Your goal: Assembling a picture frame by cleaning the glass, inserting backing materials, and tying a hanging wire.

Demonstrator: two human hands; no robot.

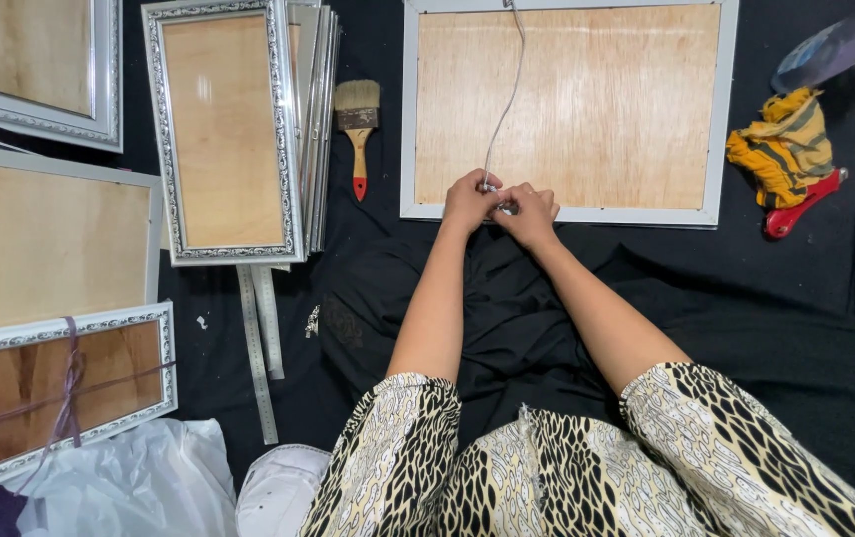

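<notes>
Left hand: the left hand sits at the near edge of the big frame, fingers curled and pinched on the wire where it meets a small metal fitting.
Right hand: the right hand touches the left, fingers bent tight around the same fitting; what exactly each fingertip grips is hidden.
Wire: thin and pale, it runs from the hands up across the plywood back of the big frame and out at the top edge of the view.
Big frame: white-edged, lying back side up on the black cloth, just beyond the person's lap; its lower rail is under the hands.
Brush: a flat brush with a wooden and red handle lies on the cloth left of the big frame, bristles pointing away.
Stack: silver ornate frames lie in a pile left of the brush, backs up.
Other frames: more frames fill the left edge; the nearest one is tied with purple ribbon.
Rulers: two steel rulers lie below the stack, side by side.
Rag: a yellow striped rag lies right of the big frame, on a red-handled tool.
Sleeves: patterned cream-and-black sleeves cover the upper arms.
</notes>
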